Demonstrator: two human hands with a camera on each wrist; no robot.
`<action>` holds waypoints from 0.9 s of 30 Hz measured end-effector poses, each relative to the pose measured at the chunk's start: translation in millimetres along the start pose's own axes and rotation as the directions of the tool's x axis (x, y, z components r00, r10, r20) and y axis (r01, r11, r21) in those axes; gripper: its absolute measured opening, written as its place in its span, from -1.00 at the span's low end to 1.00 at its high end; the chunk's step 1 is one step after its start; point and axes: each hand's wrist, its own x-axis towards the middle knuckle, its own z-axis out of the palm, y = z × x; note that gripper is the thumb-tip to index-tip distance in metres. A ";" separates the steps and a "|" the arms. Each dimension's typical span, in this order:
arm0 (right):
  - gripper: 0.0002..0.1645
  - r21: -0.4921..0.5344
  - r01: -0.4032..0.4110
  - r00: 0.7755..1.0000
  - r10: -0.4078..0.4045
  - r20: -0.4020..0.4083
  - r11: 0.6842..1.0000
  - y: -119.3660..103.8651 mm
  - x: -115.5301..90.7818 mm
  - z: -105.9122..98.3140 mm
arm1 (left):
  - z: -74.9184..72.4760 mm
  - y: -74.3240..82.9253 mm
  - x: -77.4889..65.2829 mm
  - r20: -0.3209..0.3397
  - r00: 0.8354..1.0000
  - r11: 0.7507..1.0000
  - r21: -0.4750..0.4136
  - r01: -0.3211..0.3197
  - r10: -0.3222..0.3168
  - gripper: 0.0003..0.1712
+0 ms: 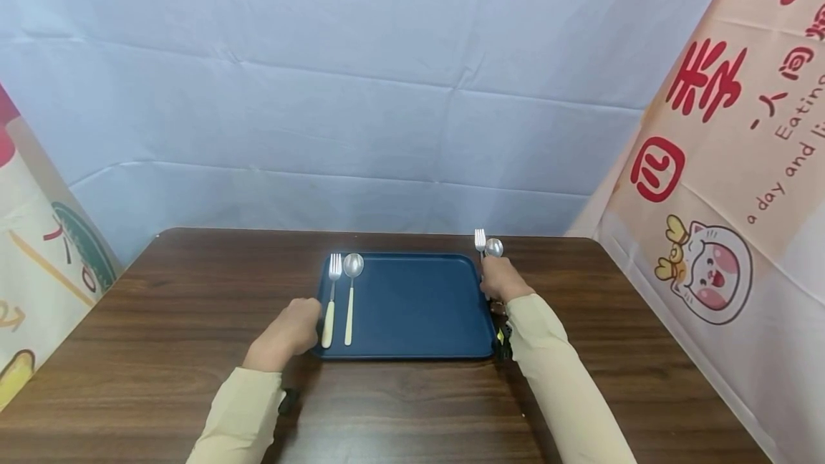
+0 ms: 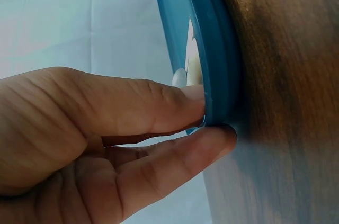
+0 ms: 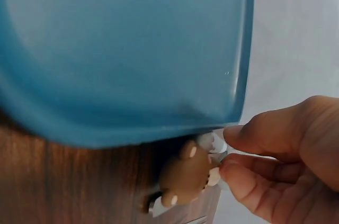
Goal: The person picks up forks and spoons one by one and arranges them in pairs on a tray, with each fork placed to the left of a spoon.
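Observation:
A dark blue tray (image 1: 419, 306) lies on the wooden table. My left hand (image 1: 296, 324) pinches its left rim, thumb inside and fingers outside in the left wrist view. On the tray's left side lie a fork (image 1: 328, 321) and a spoon (image 1: 350, 313) with cream handles. At the right rim, my right hand (image 1: 504, 279) pinches a second fork (image 1: 480, 239) and spoon (image 1: 494, 247); their heads point away beyond the fingers, which partly hide the handles. Just below those fingertips is a brown bear-shaped piece (image 3: 185, 173), beside the tray's outer edge.
The brown wooden table (image 1: 399, 414) extends around the tray. A pale cloth (image 1: 354, 106) hangs behind it, and printed cloths (image 1: 715, 163) hang at both sides. Dark wrist devices (image 1: 503, 342) sit under the sleeves.

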 end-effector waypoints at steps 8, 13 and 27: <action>-0.86 -0.040 -0.009 1.000 0.008 -0.021 0.999 -0.3 1.4 -0.3 | 1.5 -1.3 1.1 -0.006 1.000 1.000 0.000 0.003 -0.003 -0.81; -0.84 -0.072 -0.027 1.000 0.026 -0.011 0.997 -1.6 1.6 1.4 | 2.8 -1.9 1.4 -0.008 1.000 1.000 0.000 0.009 -0.009 -0.83; -0.82 -0.089 -0.088 0.996 0.086 -0.033 0.992 -0.4 4.1 2.1 | 2.2 -2.1 2.2 0.009 1.000 1.000 -0.018 0.018 -0.017 -0.80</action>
